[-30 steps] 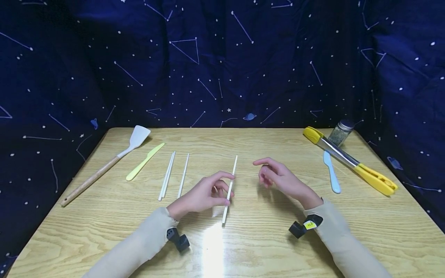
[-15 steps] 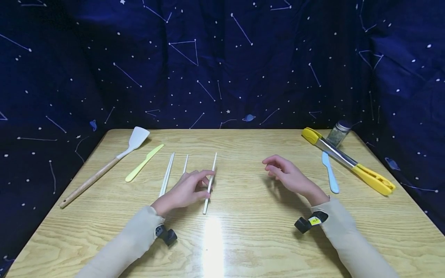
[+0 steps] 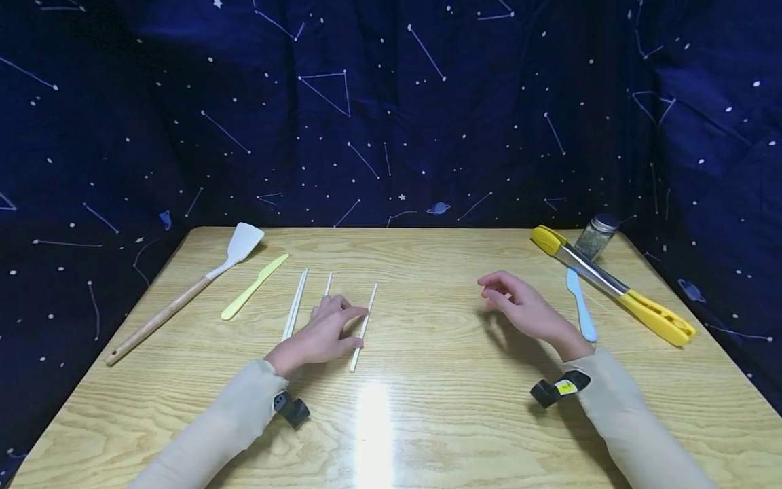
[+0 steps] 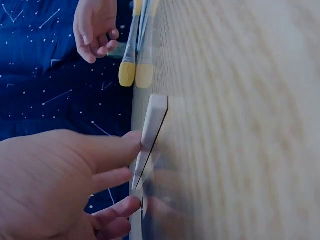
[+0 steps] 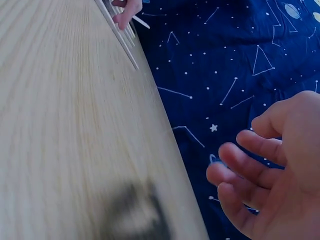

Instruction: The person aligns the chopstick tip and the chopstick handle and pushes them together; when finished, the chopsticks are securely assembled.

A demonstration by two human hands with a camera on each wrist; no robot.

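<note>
Nearby, on a glossy pale wooden table [image 3: 427, 435] with visible grain, the left hand [image 3: 318, 336] rests flat, fingers nearly straight, fingertips touching one slim white chopstick [image 3: 363, 327] lying on the wood. Just left of it lie three more matching white chopsticks [image 3: 295, 303], one partly under the hand; four in all. The right hand [image 3: 525, 311] hovers well apart, fingers loosely curled, holding nothing. Further left sit one white spatula with a wooden handle [image 3: 183, 292] and one flat yellow plastic knife [image 3: 253, 286]. At right lie one pale blue plastic knife [image 3: 580, 302], one pair of yellow-tipped metal tongs [image 3: 611, 282] and one small glass spice jar [image 3: 595, 234].
</note>
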